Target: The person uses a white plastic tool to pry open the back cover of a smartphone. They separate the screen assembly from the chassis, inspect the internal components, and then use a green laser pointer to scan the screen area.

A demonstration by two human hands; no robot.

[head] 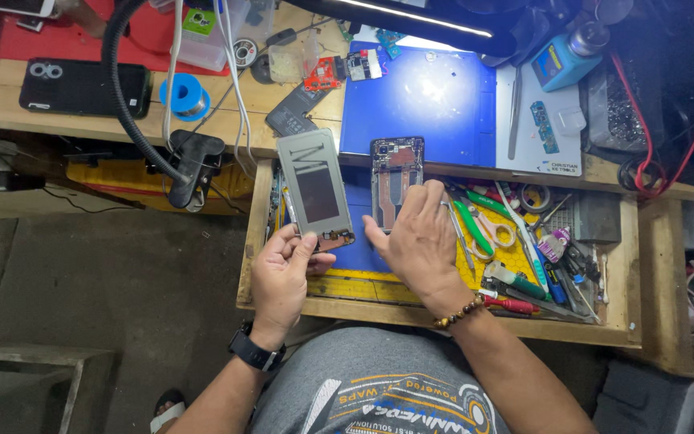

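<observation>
My left hand grips the lower end of a grey phone screen panel, held up and tilted over the open drawer. My right hand rests palm down on the bottom of an opened phone frame that lies with its circuit boards showing, partly on a blue mat in the drawer. The two phone parts sit side by side, a small gap between them. A dark watch is on my left wrist and a bead bracelet on my right.
The wooden drawer holds several tools: green-handled scissors, tweezers, screwdrivers. Above, a blue work mat is lit by a lamp. A black phone, blue solder spool, blue bottle and cables lie on the bench.
</observation>
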